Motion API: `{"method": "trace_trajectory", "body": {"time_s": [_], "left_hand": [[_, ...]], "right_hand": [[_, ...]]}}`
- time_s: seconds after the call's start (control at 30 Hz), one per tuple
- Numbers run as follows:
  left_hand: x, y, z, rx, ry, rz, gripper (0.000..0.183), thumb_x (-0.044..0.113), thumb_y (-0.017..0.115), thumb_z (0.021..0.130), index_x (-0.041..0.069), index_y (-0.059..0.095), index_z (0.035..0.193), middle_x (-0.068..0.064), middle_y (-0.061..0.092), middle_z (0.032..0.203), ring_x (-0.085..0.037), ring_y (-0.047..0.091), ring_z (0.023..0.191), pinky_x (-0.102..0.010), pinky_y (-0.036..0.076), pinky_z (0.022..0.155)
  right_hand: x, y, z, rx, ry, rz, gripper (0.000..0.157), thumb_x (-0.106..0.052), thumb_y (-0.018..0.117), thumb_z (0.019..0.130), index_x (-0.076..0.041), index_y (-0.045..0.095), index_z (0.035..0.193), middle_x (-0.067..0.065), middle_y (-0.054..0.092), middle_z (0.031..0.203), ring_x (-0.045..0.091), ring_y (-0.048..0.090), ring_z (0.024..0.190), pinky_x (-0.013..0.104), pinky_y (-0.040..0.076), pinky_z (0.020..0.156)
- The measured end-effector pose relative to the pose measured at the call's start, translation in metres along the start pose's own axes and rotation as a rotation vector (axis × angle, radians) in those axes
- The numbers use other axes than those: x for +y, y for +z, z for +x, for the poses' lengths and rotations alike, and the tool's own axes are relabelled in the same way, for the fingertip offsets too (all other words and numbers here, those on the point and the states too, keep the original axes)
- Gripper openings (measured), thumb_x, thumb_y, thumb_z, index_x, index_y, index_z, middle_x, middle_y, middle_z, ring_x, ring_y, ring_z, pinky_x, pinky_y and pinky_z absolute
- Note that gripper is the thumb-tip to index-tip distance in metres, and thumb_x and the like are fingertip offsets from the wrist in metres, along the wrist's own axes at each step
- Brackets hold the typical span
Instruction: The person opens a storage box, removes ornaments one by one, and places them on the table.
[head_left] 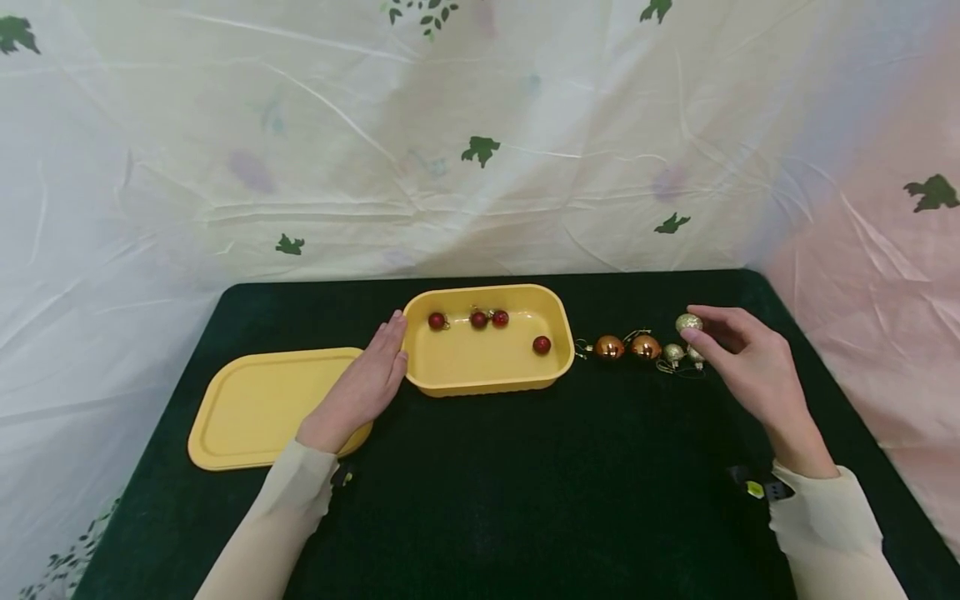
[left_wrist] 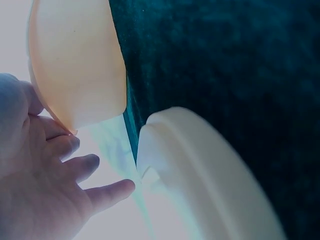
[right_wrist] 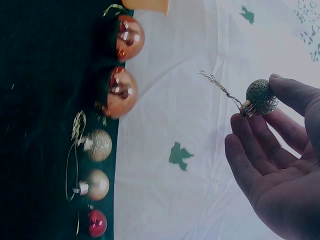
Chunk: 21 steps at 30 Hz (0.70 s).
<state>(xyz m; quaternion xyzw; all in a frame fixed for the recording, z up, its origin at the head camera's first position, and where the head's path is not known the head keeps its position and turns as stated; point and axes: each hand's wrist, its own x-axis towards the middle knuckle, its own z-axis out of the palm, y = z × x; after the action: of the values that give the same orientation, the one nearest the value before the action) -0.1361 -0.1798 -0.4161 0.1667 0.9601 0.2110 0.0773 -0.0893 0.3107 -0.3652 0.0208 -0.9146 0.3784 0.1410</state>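
Note:
My right hand (head_left: 757, 367) pinches a small gold glitter Christmas ball (head_left: 689, 323) between thumb and fingers; its cord loop (right_wrist: 215, 83) sticks out free in the right wrist view. Below it on the table lie two small pale gold balls (right_wrist: 97, 145), and two larger shiny copper balls (head_left: 609, 347) line up beside them. With straight fingers, my left hand (head_left: 363, 379) touches the left end of a yellow plastic box (head_left: 491, 388). Several small red balls (head_left: 542, 345) lie inside the box.
A yellow lid (head_left: 262, 408) lies flat left of the box, partly under my left forearm. One more red ball (right_wrist: 97, 223) ends the row, hidden by my hand in the head view. The dark green table (head_left: 525, 500) meets a leaf-patterned cloth (head_left: 480, 208) at the back.

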Motion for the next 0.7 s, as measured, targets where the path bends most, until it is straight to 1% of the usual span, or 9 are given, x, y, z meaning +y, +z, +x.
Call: {"method": "trace_trajectory", "body": {"time_s": [0.17,0.3,0.43,0.5,0.57,0.7], "left_hand": [[0.000,-0.001,0.000,-0.002,0.000,0.005,0.065,0.034,0.031,0.115,0.014,0.000,0.167,-0.002,-0.002,0.175,-0.030,0.007,0.159,-0.052,0.016,0.126],[0.000,-0.001,0.000,-0.005,0.003,0.002,0.064,0.034,0.030,0.115,0.013,0.000,0.167,-0.002,-0.003,0.175,-0.031,0.007,0.159,-0.052,0.016,0.126],[0.001,-0.001,0.000,-0.006,0.005,-0.002,0.064,0.034,0.030,0.115,0.013,0.000,0.167,-0.003,-0.002,0.175,-0.031,0.008,0.159,-0.052,0.016,0.126],[0.002,-0.002,0.001,-0.006,0.004,0.000,0.064,0.034,0.030,0.115,0.013,0.000,0.167,-0.004,-0.002,0.175,-0.031,0.008,0.159,-0.052,0.016,0.126],[0.002,-0.002,0.001,-0.006,0.003,0.006,0.064,0.034,0.030,0.115,0.012,0.000,0.167,-0.004,-0.001,0.175,-0.031,0.008,0.159,-0.052,0.017,0.126],[0.003,-0.002,0.000,-0.005,0.002,0.010,0.064,0.033,0.030,0.115,0.012,0.001,0.167,-0.004,-0.001,0.175,-0.031,0.008,0.159,-0.052,0.017,0.126]], "right_hand": [[0.009,-0.006,-0.001,0.017,0.035,-0.023,0.042,-0.037,0.068,0.101,-0.015,0.067,0.137,0.003,0.063,0.124,-0.011,0.055,0.098,-0.002,0.040,0.080],[0.014,-0.009,-0.001,0.020,0.053,-0.019,0.044,-0.038,0.067,0.101,-0.013,0.066,0.138,0.003,0.062,0.123,-0.011,0.056,0.096,0.000,0.042,0.076],[0.023,-0.013,-0.003,0.033,0.055,-0.010,0.044,-0.037,0.067,0.102,-0.010,0.066,0.137,-0.004,0.062,0.118,-0.008,0.058,0.093,0.001,0.045,0.074],[0.028,-0.015,-0.004,0.039,0.056,-0.008,0.045,-0.035,0.067,0.102,-0.008,0.066,0.137,-0.007,0.061,0.116,-0.008,0.057,0.093,0.001,0.044,0.075],[0.033,-0.017,-0.005,0.040,0.072,-0.020,0.046,-0.038,0.067,0.102,-0.008,0.065,0.137,-0.009,0.060,0.116,-0.009,0.056,0.094,0.000,0.041,0.076],[0.043,-0.022,-0.006,0.025,0.094,-0.029,0.048,-0.040,0.065,0.103,-0.007,0.064,0.139,-0.006,0.058,0.120,-0.008,0.054,0.095,-0.001,0.040,0.076]]}}
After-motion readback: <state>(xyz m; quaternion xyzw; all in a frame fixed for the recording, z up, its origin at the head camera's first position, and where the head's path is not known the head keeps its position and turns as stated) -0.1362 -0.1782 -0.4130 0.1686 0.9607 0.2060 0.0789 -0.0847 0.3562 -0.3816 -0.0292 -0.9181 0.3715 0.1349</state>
